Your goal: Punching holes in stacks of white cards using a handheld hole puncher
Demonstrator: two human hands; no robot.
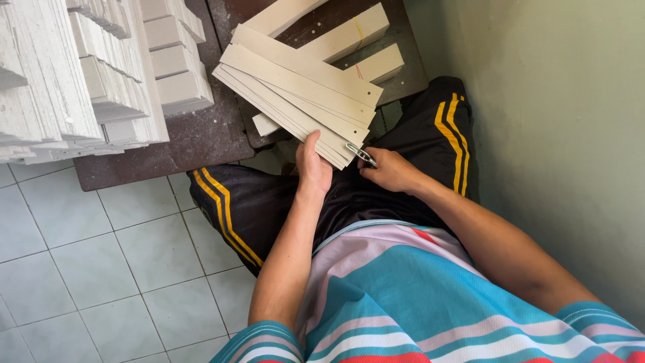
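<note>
My left hand (313,165) grips the near end of a fanned stack of long beige cardboard strips (295,91), which slants up to the left over a low dark board. My right hand (390,171) holds a small metal clip (361,154) at the stack's lower right corner, touching the strips' end. Both hands rest above my lap, over black shorts with yellow stripes (443,134).
Tall stacks of white strips (80,74) fill the upper left on a dark brown board (195,141). A few loose beige pieces (349,33) lie behind the held stack. A pale green wall (557,121) stands at right. White floor tiles (101,269) spread at left.
</note>
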